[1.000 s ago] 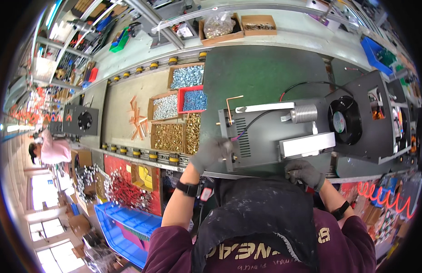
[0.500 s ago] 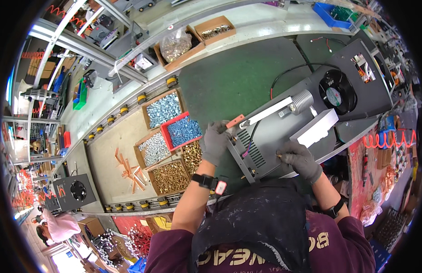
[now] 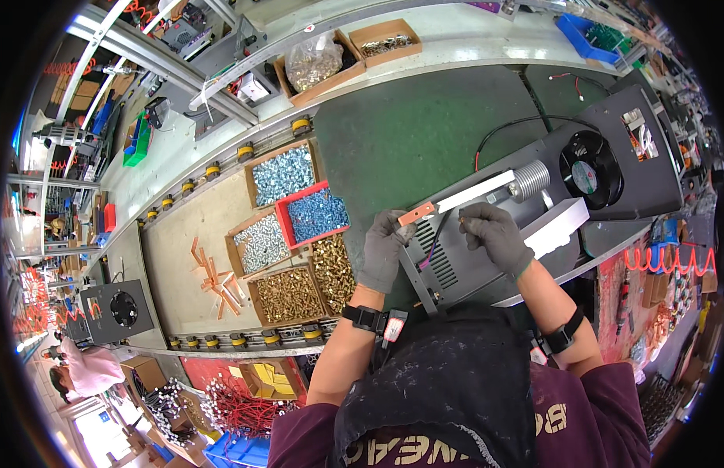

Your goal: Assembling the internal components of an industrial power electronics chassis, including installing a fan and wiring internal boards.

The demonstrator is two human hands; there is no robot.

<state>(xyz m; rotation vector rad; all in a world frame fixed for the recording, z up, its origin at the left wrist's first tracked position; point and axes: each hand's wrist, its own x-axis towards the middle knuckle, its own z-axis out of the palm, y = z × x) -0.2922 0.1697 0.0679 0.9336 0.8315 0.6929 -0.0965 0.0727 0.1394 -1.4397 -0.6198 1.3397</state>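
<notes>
My left hand (image 3: 384,248), in a grey glove, pinches a flat copper bar (image 3: 416,213) with holes, over the left end of a dark grey metal chassis (image 3: 490,253). The bar's far end meets the end of a long white strip (image 3: 479,189) that runs to a ribbed silver cylinder (image 3: 531,183). My right hand (image 3: 496,238), gloved too, is above the vented panel. Its fingertips are closed on something small and brass-coloured (image 3: 461,221), mostly hidden. Beside that hand a white block (image 3: 561,225) lies along the chassis's near side. A black fan (image 3: 591,168) is mounted further right.
Left of the chassis stand boxes of brass-coloured screws (image 3: 293,299), silver screws (image 3: 260,246) and a red bin (image 3: 282,228) of bluish screws. More copper bars (image 3: 214,277) lie loose beyond them. A black cable (image 3: 525,119) loops behind the chassis. Yellow rollers (image 3: 245,150) edge the table.
My right hand has moved up and left, from the chassis's near edge toward the copper bar. My left hand has shifted slightly right with the bar, which now meets the strip's end.
</notes>
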